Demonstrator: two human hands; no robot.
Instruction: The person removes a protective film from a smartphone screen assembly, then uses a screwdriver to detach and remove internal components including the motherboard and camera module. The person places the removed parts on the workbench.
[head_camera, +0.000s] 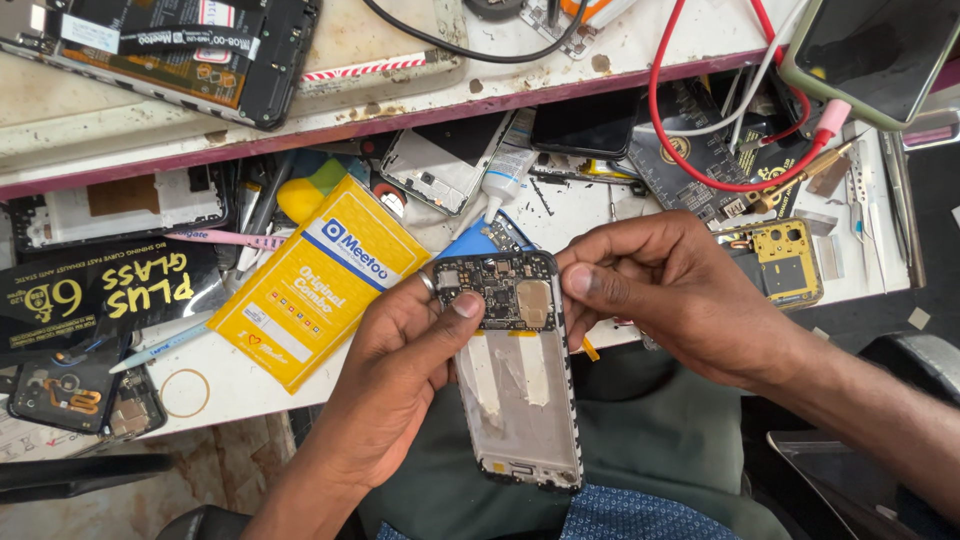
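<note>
Head view: my left hand (400, 370) and right hand (670, 290) grip opened phone frame (515, 370); battery out, board still fitted.

Left hand (395, 375), right hand (670, 290) grip opened phone frame (515, 370) above cluttered bench (560, 215).

You're at a phone repair bench (640, 75): opened phones (190, 50), loose parts (785, 262), a glue tube (507, 172) and red leads (700, 175) everywhere.
</note>
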